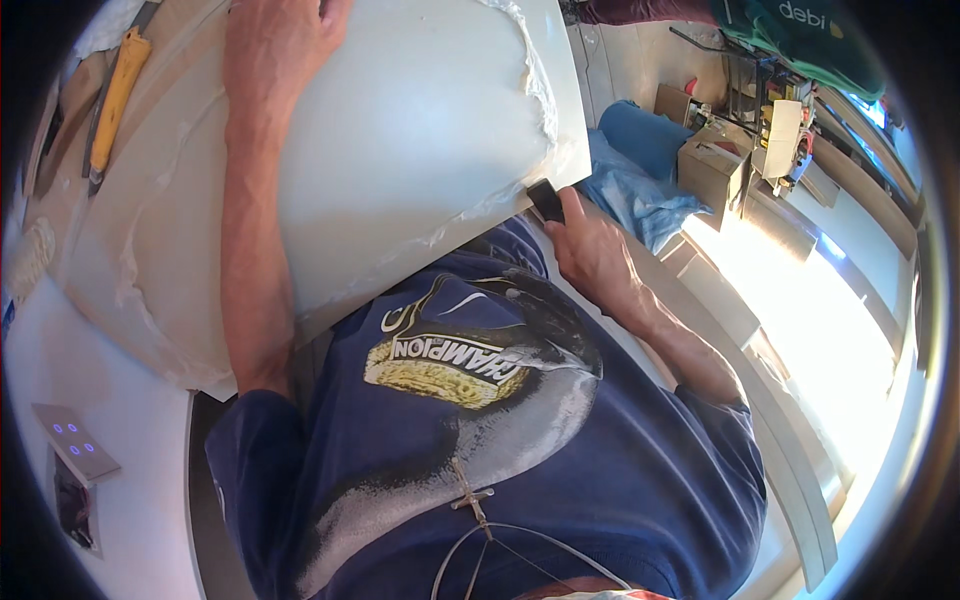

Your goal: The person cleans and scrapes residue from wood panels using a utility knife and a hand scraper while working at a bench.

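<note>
1. The left hand (285, 40) lies over a broad, pale, smooth flat panel (400, 130) stretching in front of the person; its fingertips run out of view, so whether it grips or merely rests cannot be told.
2. The right hand (592, 245) closes around a small black rectangular block (545, 200) set at the panel's near right corner.
3. A slip off that corner could chip the edge, and uneven pressure could tilt the panel; the ragged white filmy strip (540, 90) along its border might snag.
4. The near edge runs close beside the navy printed T-shirt (440, 300), leaving little elbow room; rightward, space opens toward a crumpled blue sheet (640, 200) and brown cardboard box (712, 170).
</note>
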### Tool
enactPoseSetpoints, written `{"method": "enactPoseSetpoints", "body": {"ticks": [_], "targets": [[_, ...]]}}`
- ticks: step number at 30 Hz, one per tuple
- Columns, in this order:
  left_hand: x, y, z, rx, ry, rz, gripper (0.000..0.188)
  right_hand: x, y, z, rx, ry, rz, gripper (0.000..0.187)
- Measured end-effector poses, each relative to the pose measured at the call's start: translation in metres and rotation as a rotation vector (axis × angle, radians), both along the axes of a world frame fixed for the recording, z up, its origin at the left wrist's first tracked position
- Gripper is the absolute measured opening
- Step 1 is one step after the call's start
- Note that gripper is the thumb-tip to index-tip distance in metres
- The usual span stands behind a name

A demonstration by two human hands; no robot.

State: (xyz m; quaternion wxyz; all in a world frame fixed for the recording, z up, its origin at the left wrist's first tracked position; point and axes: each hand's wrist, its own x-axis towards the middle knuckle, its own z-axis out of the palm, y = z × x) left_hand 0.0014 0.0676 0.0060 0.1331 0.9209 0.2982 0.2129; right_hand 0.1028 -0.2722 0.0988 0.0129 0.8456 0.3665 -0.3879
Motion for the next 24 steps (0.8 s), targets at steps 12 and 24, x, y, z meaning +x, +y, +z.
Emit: {"method": "enactPoseSetpoints", "body": {"ticks": [12, 24], "targets": [[0.008, 0.006, -0.002, 0.023, -0.014, -0.041, 0.021, 0.023, 0.019, 0.005, -0.192, 0.350, -0.342, 0.027], [0.011, 0.010, -0.003, -0.094, -0.069, -0.029, 0.020, 0.015, 0.006, -0.005, 0.061, 0.020, 0.123, 0.030]]}}
